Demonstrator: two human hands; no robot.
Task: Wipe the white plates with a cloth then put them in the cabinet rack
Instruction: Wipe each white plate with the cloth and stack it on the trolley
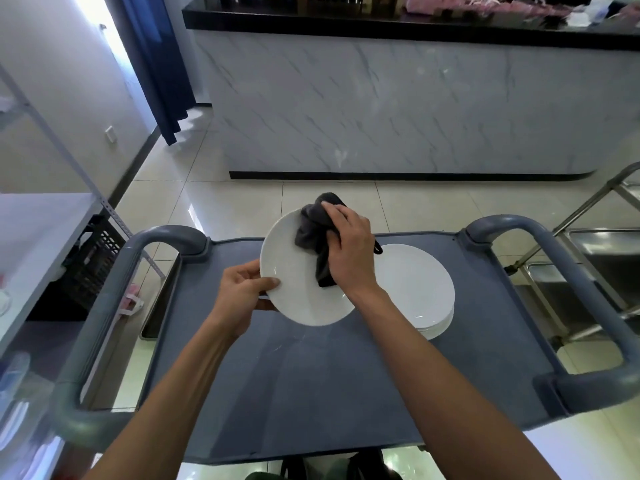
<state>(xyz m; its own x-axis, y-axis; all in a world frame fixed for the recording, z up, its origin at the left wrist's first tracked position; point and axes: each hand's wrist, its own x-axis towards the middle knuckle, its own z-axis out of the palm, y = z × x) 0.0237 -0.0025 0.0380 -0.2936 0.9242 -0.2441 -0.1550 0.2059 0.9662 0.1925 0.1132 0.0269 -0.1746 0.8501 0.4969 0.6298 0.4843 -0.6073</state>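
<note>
White porcelain fills the middle of our view: the plate (304, 271) we are working on is lifted clear of the cart (311, 375), tilted toward us, its rim pinched at the near-left edge by our left hand (242, 292), thumb on the face and fingers curled behind. Our right hand (349, 251) clenches the dark grey cloth (317, 233) and presses it against the plate's upper right part, so we judge the wiping step to be under way on this plate. Just to the right, partly hidden behind it, the stack of white plates (415, 289) sits on the cart's blue-grey worktop (how many, we cannot tell). Next, in our judgement, comes covering the rest of the face and probably the back, which calls for turning the plate within the left-hand pinch while keeping a firm hold. No cabinet rack shows here, so carrying the plate means turning away from the cart.
</note>
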